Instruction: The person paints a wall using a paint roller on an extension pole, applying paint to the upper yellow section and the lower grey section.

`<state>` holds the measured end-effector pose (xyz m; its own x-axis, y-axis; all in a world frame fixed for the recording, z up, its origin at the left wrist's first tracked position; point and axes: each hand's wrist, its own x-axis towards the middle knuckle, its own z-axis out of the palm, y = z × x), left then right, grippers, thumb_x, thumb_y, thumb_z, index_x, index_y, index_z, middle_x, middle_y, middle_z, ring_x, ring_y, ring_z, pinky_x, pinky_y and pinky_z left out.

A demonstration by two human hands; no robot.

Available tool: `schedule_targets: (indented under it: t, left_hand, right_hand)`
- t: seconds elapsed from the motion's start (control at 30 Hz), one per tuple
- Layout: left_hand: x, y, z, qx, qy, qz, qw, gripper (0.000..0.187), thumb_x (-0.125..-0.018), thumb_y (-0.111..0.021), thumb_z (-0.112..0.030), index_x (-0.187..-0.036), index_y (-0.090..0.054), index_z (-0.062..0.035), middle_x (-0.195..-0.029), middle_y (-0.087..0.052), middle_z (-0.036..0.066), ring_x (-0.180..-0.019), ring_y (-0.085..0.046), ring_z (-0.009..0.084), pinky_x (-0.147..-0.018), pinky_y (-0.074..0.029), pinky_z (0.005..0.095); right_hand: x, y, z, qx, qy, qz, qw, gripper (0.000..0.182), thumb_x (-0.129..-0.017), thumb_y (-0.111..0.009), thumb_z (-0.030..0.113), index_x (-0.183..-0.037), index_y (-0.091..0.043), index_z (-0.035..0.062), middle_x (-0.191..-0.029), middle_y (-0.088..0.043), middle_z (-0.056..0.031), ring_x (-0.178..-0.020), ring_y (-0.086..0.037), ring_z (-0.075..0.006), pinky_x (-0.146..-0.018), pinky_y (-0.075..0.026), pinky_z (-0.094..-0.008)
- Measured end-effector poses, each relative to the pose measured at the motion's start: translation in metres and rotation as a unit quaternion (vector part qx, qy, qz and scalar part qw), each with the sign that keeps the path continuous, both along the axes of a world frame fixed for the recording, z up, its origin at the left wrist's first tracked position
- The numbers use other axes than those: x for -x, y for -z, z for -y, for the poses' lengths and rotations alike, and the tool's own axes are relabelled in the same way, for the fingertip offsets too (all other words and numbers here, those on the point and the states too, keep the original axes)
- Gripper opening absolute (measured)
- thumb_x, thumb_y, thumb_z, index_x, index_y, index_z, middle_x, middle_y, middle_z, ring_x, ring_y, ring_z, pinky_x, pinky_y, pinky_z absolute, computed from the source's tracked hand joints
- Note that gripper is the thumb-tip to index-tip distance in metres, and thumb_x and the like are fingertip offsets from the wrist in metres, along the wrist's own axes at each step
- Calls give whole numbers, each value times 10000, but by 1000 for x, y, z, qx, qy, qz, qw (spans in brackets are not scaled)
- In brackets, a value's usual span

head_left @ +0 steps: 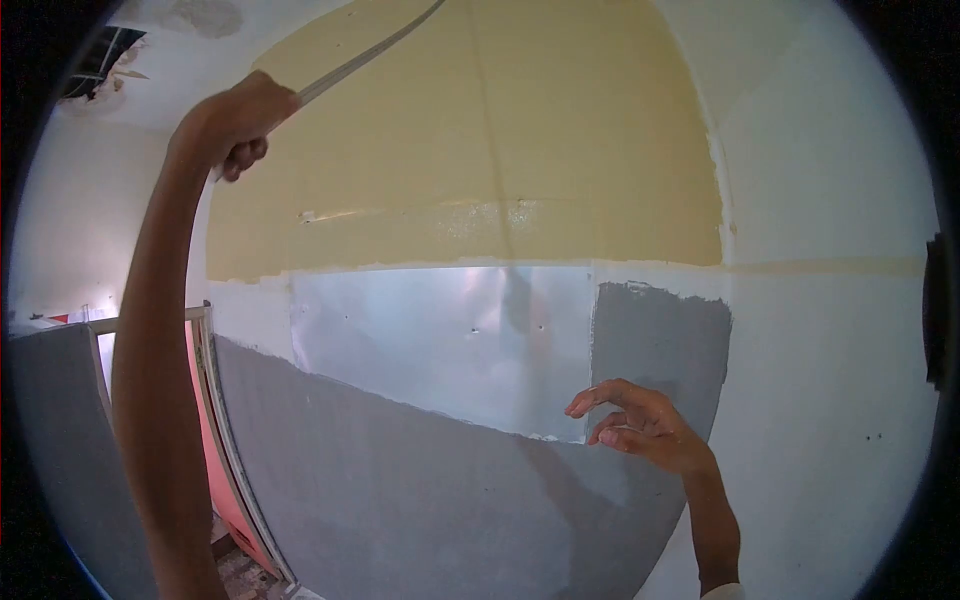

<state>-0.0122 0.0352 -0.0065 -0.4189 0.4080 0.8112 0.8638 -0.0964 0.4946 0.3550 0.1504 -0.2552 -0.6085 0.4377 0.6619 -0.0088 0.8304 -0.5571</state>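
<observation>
My left hand (pixel 240 125), raised at the upper left, is closed around a long thin pole (pixel 365 62). The pole slants up to the right and runs out of the top of the view, so its far end is hidden. A short piece of it shows below the fist. Lower right, my right hand (pixel 640 425) is held up in front of the wall with its fingers loosely bent and apart, holding nothing. Behind both hands is a wall with a yellow painted area (pixel 400 150) above, a shiny pale panel (pixel 430 340) in the middle and grey paint (pixel 400 490) below.
At the left stands a door frame (pixel 240 450) with a pinkish surface (pixel 215 480) beyond it. The ceiling has a ragged hole (pixel 100 62) at the upper left. A dark object (pixel 936 310) sits at the right edge. White wall (pixel 820 400) covers the right side.
</observation>
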Motion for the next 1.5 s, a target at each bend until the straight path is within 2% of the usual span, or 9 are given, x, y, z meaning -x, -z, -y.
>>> schedule_targets:
  t: [0.27, 0.53, 0.57, 0.63, 0.67, 0.9, 1.1, 1.23, 1.5]
  left_hand:
    - [13, 96, 4, 103, -14, -95, 990, 365, -983, -342, -336, -909, -524, -29, -643, -534, 94, -591, -598, 207, -573, -530, 371]
    - [7, 148, 24, 3, 16, -61, 998, 394, -979, -376, -340, -1242, -541, -98, -1247, -464, 219, -1241, -409, 306, -1061, -281, 423]
    - [24, 131, 17, -41, -24, -179, 983, 402, -976, -377, -345, -1239, -539, -88, -969, -576, 198, -952, -597, 269, -865, -473, 391]
    - [13, 82, 23, -3, 55, -26, 998, 284, -933, -374, -251, -737, -428, -53, -483, -362, 18, -313, -334, 117, -271, -246, 299]
    - [20, 58, 20, 24, 33, -50, 998, 369, -968, -354, -328, -1039, -592, -55, -476, -367, 2, -324, -367, 102, -270, -316, 299]
    - [40, 10, -1, 0, 70, -19, 997, 290, -948, -380, -323, -790, -440, -88, -485, -341, 2, -343, -323, 102, -289, -280, 280]
    - [40, 191, -22, -141, 76, -151, 976, 329, -867, -533, -115, -1168, -555, 14, -852, -598, 299, -858, -578, 454, -778, -466, 446]
    - [-9, 341, 14, -66, 163, 6, 984, 381, -862, -561, -69, -1232, -516, 13, -437, -408, 163, -323, -326, 206, -377, -260, 362]
    - [-116, 614, 20, 63, 243, 205, 946, 370, -905, -504, -133, -1260, -502, -32, -811, -566, 178, -689, -519, 177, -630, -428, 336]
  right_hand:
    - [1, 13, 11, 16, 8, 28, 999, 321, -872, -608, 274, -1134, -559, 96, -1177, -569, -92, -1168, -492, -245, -952, -420, -503]
    - [13, 4, 17, -12, -3, 36, 999, 296, -881, -596, 227, -1139, -558, 88, -1161, -566, -97, -1142, -504, -245, -928, -438, -508]
    - [16, 3, 20, -8, -1, 34, 999, 291, -882, -593, 217, -1140, -559, 86, -1160, -565, -98, -1142, -503, -245, -927, -440, -503]
    - [24, 3, 24, -11, -19, 43, 999, 297, -882, -592, 219, -1142, -557, 79, -1159, -565, -103, -1147, -499, -247, -931, -440, -493]
    - [29, 2, 25, -13, -27, 49, 998, 300, -883, -592, 221, -1143, -557, 76, -1158, -564, -106, -1150, -496, -248, -933, -440, -488]
    - [69, -5, 32, -10, -49, 26, 998, 237, -876, -573, 118, -1108, -566, 68, -1116, -581, -94, -1118, -514, -219, -927, -431, -410]
    - [105, -5, -2, -9, -89, 0, 996, 258, -890, -563, 165, -1124, -541, 59, -1112, -576, -97, -1079, -525, -212, -928, -423, -388]
    - [145, -14, -34, 57, -57, -54, 995, 346, -931, -493, 297, -1183, -486, 60, -1115, -567, -119, -1051, -535, -213, -906, -433, -377]
    - [215, -22, -88, 273, -101, -262, 920, 445, -868, -569, 423, -1116, -489, 63, -972, -569, -102, -801, -580, -183, -659, -476, -325]
